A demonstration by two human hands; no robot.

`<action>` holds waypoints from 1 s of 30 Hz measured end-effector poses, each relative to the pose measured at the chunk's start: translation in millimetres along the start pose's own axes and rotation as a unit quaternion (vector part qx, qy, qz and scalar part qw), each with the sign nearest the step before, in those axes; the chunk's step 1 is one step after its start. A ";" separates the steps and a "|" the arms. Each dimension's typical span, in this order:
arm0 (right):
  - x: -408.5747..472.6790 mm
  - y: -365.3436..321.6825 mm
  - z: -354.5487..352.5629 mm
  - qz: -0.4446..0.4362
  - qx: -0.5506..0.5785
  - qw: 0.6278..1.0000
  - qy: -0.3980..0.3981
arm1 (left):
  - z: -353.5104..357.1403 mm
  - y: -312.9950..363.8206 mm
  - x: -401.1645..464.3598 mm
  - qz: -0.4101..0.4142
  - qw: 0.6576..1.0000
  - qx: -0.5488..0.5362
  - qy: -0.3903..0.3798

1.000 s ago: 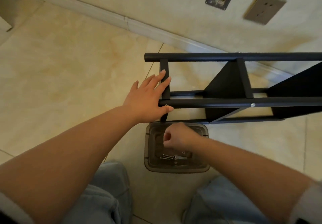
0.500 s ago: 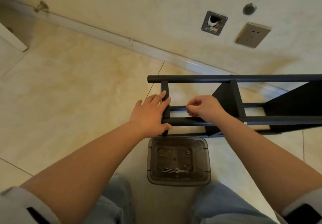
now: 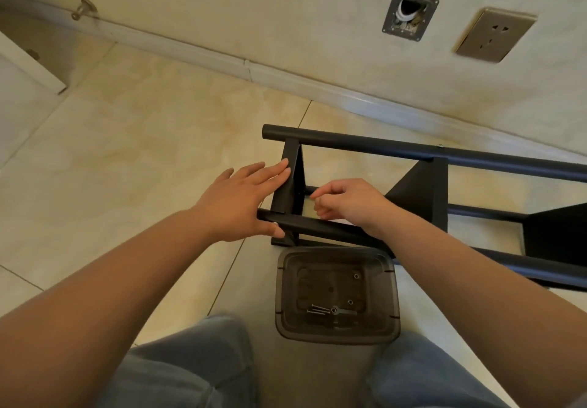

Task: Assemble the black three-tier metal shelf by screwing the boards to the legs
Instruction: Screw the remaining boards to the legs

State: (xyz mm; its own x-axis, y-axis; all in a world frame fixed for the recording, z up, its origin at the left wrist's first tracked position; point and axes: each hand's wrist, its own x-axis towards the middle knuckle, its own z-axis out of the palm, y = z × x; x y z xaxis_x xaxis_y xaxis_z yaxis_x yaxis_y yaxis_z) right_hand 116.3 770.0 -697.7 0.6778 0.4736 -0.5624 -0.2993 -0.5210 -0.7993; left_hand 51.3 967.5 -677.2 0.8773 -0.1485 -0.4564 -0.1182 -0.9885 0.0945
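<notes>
Black shelf (image 3: 422, 185) lying on its side on the tiled floor (image 3: 133, 153), near the wall. Left hand (image 3: 241, 201) flat with straight fingers against the end board (image 3: 290, 191), thumb touching the near leg (image 3: 320, 228); grip released. Right hand (image 3: 346, 204) curled just above that leg, fingertips pinched together; cannot tell if anything is held. Dark plastic tray (image 3: 336, 337) with screws (image 3: 319, 309) on the floor, just beside the shelf.
</notes>
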 end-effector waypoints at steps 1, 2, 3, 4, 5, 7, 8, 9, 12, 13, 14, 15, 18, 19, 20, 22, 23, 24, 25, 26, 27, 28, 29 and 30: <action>4.0 1.3 0.7 0.006 0.015 1.000 -0.017 | -1.9 -1.0 0.3 0.000 1.000 0.002 -0.008; 8.4 2.9 1.3 0.013 0.029 0.999 -0.035 | -3.6 -1.4 0.7 -0.001 1.000 0.003 -0.013; 13.3 4.6 2.0 0.020 0.039 0.998 -0.052 | -4.8 -1.5 1.3 0.000 1.000 0.004 -0.014; 18.5 6.0 2.8 0.029 0.046 0.996 -0.066 | -5.3 -1.3 1.7 0.002 1.000 0.007 -0.012; 23.5 6.8 3.8 0.037 0.049 0.995 -0.079 | -5.3 -1.3 2.2 0.004 1.000 0.008 -0.009; 33.0 5.8 6.8 0.048 0.043 0.992 -0.107 | -4.8 -2.1 2.8 0.007 1.000 0.001 -0.002; 37.5 4.5 8.7 0.050 0.042 0.990 -0.122 | -4.4 -2.5 3.1 0.009 1.000 -0.006 0.001; 42.1 3.4 10.8 0.054 0.052 0.988 -0.138 | -4.5 -2.9 3.7 0.010 1.000 -0.012 0.004; 55.9 3.2 16.5 0.076 0.122 0.972 -0.188 | -5.0 -3.1 5.2 0.014 1.000 -0.018 0.009; 58.7 3.2 17.4 0.083 0.136 0.966 -0.201 | -4.9 -2.7 4.7 0.014 1.000 -0.018 0.011; 61.4 3.4 17.9 0.090 0.143 0.962 -0.214 | -5.1 -2.1 4.0 0.015 1.000 -0.016 0.010; 63.8 3.7 17.8 0.095 0.141 0.959 -0.227 | -5.1 -1.6 3.8 0.015 1.000 -0.013 0.008; 67.3 3.4 18.2 0.105 0.105 0.954 -0.259 | -4.0 -1.4 3.2 0.017 1.000 -0.008 0.009; 67.9 3.0 18.5 0.106 0.091 0.954 -0.266 | -3.8 -1.8 3.5 0.018 1.000 -0.009 0.012; 68.3 2.8 18.9 0.105 0.080 0.953 -0.272 | -3.0 -2.5 3.3 0.020 1.000 -0.011 0.013; 69.0 2.8 19.2 0.097 0.066 0.954 -0.277 | -2.0 -3.5 3.9 0.026 0.999 -0.018 0.018; 69.3 2.9 19.2 0.095 0.062 0.954 -0.278 | -2.0 -3.6 4.2 0.028 0.999 -0.023 0.022; 69.8 3.1 19.5 0.094 0.058 0.954 -0.278 | -2.5 -3.8 4.3 0.029 0.999 -0.026 0.023; 70.1 3.5 19.6 0.093 0.054 0.955 -0.277 | -3.0 -3.8 4.6 0.030 0.999 -0.027 0.023; 70.9 3.7 20.0 0.092 0.051 0.956 -0.275 | -3.5 -3.6 4.9 0.031 0.999 -0.025 0.022; 71.5 3.8 20.5 0.093 0.051 0.956 -0.274 | -4.1 -3.4 5.0 0.030 0.999 -0.024 0.020; 72.1 4.0 21.4 0.094 0.053 0.956 -0.272 | -4.7 -3.0 4.8 0.030 0.999 -0.026 0.018; 72.5 4.4 21.8 0.096 0.057 0.956 -0.270 | -5.2 -2.6 5.0 0.029 0.999 -0.029 0.019; 72.7 4.7 22.6 0.097 0.061 0.956 -0.269 | -5.5 -2.7 4.7 0.028 0.999 -0.028 0.019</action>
State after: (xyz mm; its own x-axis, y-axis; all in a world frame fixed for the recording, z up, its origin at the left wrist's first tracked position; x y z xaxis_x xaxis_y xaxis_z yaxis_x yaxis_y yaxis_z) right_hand 149.0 818.0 -747.1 0.1682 0.6900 -0.7040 -0.4833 -0.5648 -0.6689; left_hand 58.3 969.6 -674.7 0.8873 -0.2004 -0.4154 -0.1412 -0.9754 0.1691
